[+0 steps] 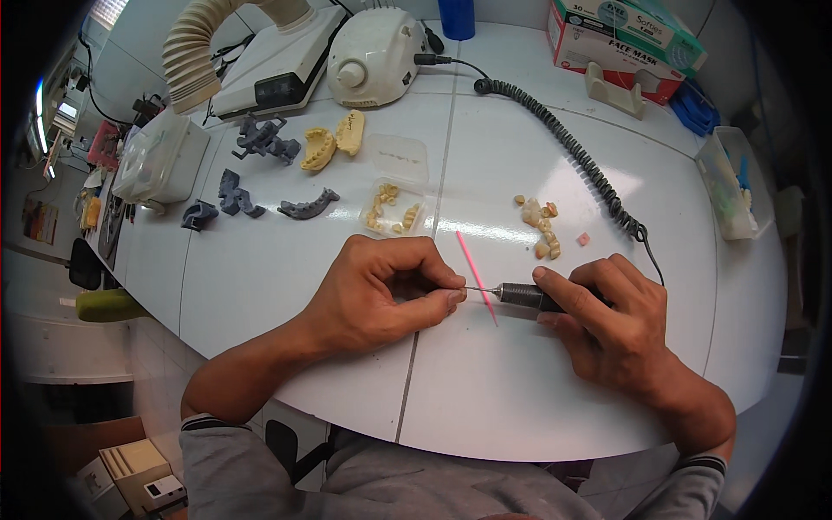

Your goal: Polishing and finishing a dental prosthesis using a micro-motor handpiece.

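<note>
Handpiece (524, 296) gripped by the right hand (624, 322); left hand (368, 290) pinched shut at its bit (483, 289), contents hidden! Work looks under way; loose teeth (544, 225) lie beyond, done or waiting, can't tell.

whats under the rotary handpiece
A pink stick crosses beneath the thin metal bit of the rotary handpiece, with white tabletop around it. Whatever lies directly below the handpiece's body cannot be seen; it and the right hand cover that spot.
</note>
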